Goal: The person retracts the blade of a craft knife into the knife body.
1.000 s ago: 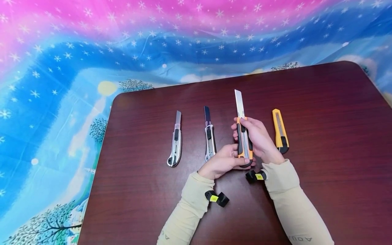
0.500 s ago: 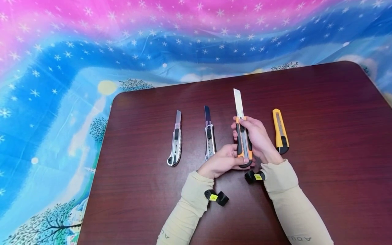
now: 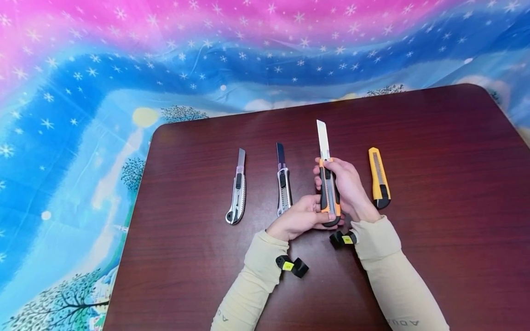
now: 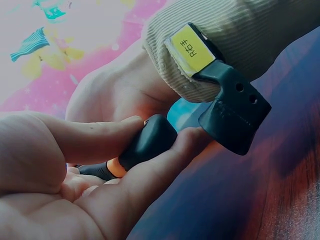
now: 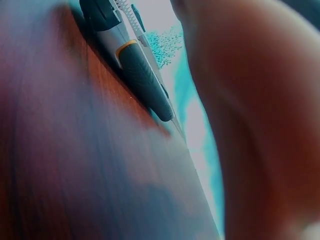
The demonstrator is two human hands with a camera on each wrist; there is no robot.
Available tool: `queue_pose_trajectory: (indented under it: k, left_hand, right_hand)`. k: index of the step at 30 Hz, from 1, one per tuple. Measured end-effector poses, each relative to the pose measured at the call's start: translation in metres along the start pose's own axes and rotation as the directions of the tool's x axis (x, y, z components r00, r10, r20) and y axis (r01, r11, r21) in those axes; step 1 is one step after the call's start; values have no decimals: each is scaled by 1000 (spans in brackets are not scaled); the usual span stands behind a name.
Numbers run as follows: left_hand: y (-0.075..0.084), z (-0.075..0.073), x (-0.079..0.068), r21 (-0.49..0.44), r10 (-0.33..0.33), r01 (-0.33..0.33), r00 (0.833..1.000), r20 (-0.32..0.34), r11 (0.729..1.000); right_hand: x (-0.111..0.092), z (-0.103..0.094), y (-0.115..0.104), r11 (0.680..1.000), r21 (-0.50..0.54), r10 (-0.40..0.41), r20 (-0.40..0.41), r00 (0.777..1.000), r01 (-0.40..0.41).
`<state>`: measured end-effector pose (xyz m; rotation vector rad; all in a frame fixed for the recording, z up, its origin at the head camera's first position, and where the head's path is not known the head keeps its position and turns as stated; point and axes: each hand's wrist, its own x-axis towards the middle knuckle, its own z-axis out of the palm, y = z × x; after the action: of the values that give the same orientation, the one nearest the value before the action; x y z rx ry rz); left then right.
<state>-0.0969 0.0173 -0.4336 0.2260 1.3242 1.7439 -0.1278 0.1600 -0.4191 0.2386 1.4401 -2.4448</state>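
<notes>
Both hands hold an orange-and-black utility knife [image 3: 330, 195], raised a little above the table with its wide blade [image 3: 323, 140] extended and pointing away. My right hand [image 3: 352, 186] grips the upper handle, the thumb on its face near the slider. At the lower end, my left hand [image 3: 296, 218] pinches the handle between thumb and fingers. The left wrist view shows the knife's black butt [image 4: 150, 142] between that thumb and the fingers. In the right wrist view, the right hand [image 5: 260, 100] is large and blurred, and the held knife cannot be made out.
Left of the hands lie a silver utility knife [image 3: 237, 193] and a second silver one [image 3: 283, 188] with a dark blade, its lower end partly hidden by the left hand. A yellow utility knife [image 3: 379, 177] lies to the right on the dark red table [image 3: 186, 257]. A patterned cloth [image 3: 232, 59] hangs behind.
</notes>
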Motion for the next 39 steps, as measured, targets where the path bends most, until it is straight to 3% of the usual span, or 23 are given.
queue_pose_trajectory:
  k: [15, 39]
  left_hand:
    - [0, -1, 2, -26, -4, 4, 1000, -4, 1000]
    - [0, -5, 0, -30, -5, 5, 1000, 0, 1000]
  right_hand:
    - [1, -1, -1, 998, 53, 14, 30, 999, -16]
    - [1, -2, 0, 999, 44, -13, 50, 999, 11]
